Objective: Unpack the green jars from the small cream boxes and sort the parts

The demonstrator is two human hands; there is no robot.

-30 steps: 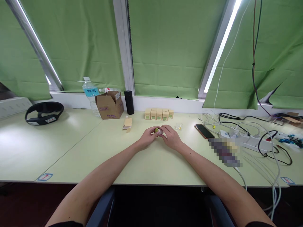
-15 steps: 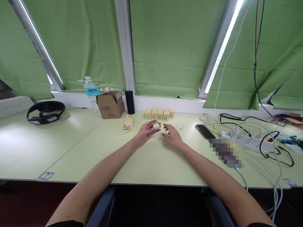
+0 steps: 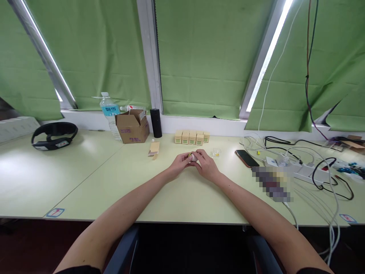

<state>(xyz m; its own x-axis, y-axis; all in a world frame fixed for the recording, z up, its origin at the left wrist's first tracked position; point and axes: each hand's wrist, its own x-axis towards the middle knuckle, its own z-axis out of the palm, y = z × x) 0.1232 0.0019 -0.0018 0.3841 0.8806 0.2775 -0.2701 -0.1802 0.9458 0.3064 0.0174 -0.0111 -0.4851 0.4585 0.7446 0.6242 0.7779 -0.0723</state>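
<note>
A small white rounded object with a yellow-green edge (image 3: 194, 157) is held between both hands above the middle of the table. My left hand (image 3: 180, 163) is closed on its left side. From the right, my right hand (image 3: 207, 164) grips it too, with its fingers over the top. Fingers cover most of the object, so its kind cannot be made out. Just right of my right hand lies a small clear plastic tray with a bit of yellow in it (image 3: 216, 153). Several small cardboard boxes with green labels (image 3: 189, 137) stand in a row behind the hands.
An opened small carton (image 3: 154, 148) lies to the left. Further back are a brown cardboard box (image 3: 132, 129), a water bottle (image 3: 110, 110) and a black cylinder (image 3: 156, 123). A phone (image 3: 246, 158), power strip (image 3: 310, 173) and tangled cables occupy the right. A black headset (image 3: 54, 136) rests far left.
My right hand has moved left and closed on the white object, which only my left hand held before. The object has shifted slightly right and down and is now more covered.
</note>
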